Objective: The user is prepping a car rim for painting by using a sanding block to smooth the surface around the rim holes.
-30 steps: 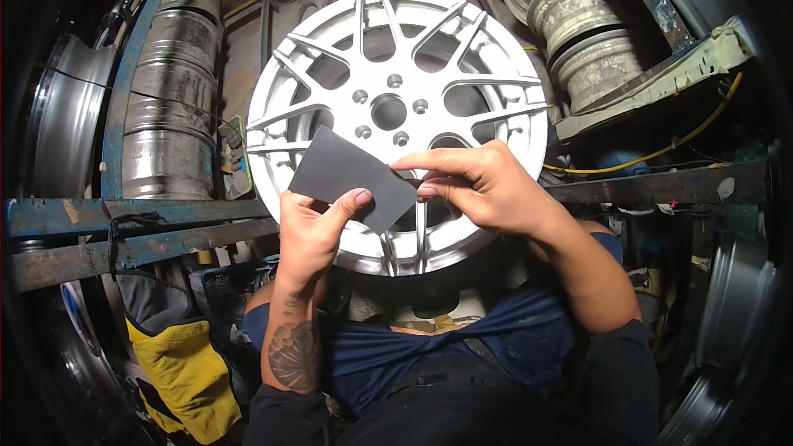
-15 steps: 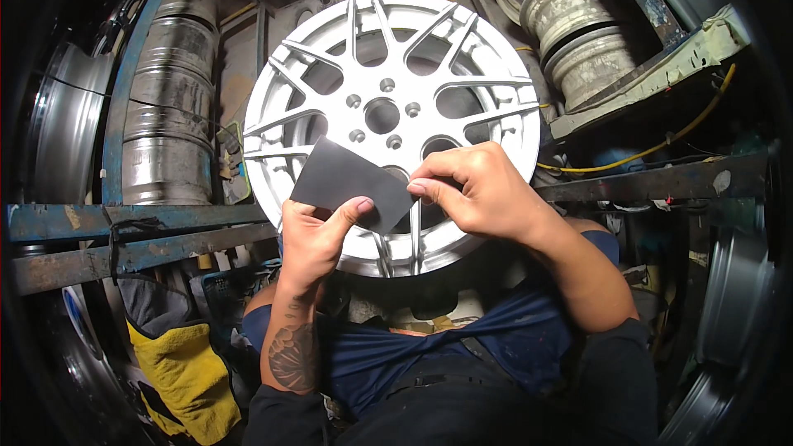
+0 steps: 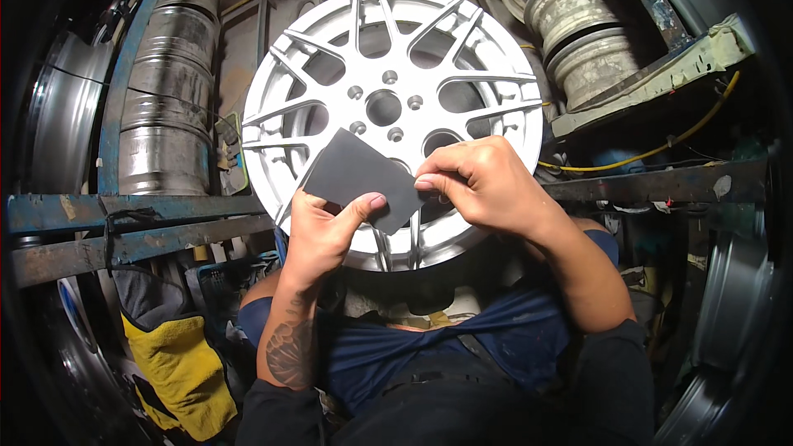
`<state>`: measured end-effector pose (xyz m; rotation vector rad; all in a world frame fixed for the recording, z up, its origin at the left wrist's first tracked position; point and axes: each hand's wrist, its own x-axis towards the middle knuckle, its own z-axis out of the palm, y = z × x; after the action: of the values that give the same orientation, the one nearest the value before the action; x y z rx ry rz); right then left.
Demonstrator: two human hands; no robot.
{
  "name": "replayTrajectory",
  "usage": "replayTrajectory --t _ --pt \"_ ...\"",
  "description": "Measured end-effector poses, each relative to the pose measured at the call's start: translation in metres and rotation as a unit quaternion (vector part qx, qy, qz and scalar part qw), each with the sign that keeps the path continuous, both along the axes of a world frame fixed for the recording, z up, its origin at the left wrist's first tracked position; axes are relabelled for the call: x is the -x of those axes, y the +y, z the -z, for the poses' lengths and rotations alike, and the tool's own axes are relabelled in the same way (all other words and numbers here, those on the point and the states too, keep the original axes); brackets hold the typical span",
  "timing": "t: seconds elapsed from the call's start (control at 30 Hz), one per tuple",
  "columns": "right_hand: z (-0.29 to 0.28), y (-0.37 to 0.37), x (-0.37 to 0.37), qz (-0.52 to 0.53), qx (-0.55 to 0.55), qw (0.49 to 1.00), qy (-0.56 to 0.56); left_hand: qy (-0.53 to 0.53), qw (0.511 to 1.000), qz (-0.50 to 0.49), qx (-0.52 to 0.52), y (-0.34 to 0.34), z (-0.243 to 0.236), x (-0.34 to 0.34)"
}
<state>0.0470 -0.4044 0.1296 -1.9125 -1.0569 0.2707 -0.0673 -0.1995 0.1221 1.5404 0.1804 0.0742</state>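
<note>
A large white multi-spoke wheel rim [image 3: 392, 58] lies face up in front of me, with a center bore and several bolt holes. A dark grey rectangular sheet [image 3: 347, 169] is held over its lower spokes. My left hand [image 3: 326, 239] grips that sheet from the lower left, thumb on top and other fingers underneath. At the sheet's right corner, my right hand [image 3: 479, 190] pinches the edge between thumb and curled index finger; the remaining fingers are folded in.
Stacked metal rims [image 3: 165, 157] stand at left and stained rims [image 3: 570, 8] at upper right. Blue metal rails [image 3: 66, 219] cross either side. A yellow hose [image 3: 578, 168] runs along the right; a yellow-grey cloth [image 3: 173, 363] hangs lower left.
My right index finger was stretched across the sheet's edge a second ago and is now curled into a pinch at the corner. My left hand has moved only slightly.
</note>
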Motion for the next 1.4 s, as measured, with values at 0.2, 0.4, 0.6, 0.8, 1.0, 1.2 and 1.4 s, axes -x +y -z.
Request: replayTrajectory --t 0.2,0.4,0.6,0.8,1.0,1.2,1.4 --pt "-0.001 -0.003 -0.005 -0.037 0.031 0.998 -0.034 0.019 0.998 0.016 -0.057 0.001 -0.001 0.002" --pt "-0.002 -0.002 -0.005 -0.048 0.026 0.998 -0.014 -0.002 0.998 0.020 -0.059 0.000 0.000 0.003" --pt "0.001 0.004 0.002 0.045 -0.059 0.996 0.046 -0.005 1.000 0.009 -0.028 0.000 -0.006 0.000" --pt "-0.002 0.002 0.001 -0.014 -0.008 0.999 0.028 0.030 0.998 0.043 -0.029 -0.007 0.001 0.001" --pt "0.001 0.010 0.012 0.078 -0.062 0.988 0.115 0.020 0.999 0.028 -0.035 -0.006 0.001 -0.002" --pt "0.001 0.010 0.014 0.117 -0.105 0.980 0.124 0.044 0.998 0.031 -0.012 -0.009 -0.002 -0.001" --pt "-0.005 -0.012 -0.022 0.153 -0.186 0.938 0.248 0.074 0.956 0.257 -0.122 -0.037 0.026 0.010"
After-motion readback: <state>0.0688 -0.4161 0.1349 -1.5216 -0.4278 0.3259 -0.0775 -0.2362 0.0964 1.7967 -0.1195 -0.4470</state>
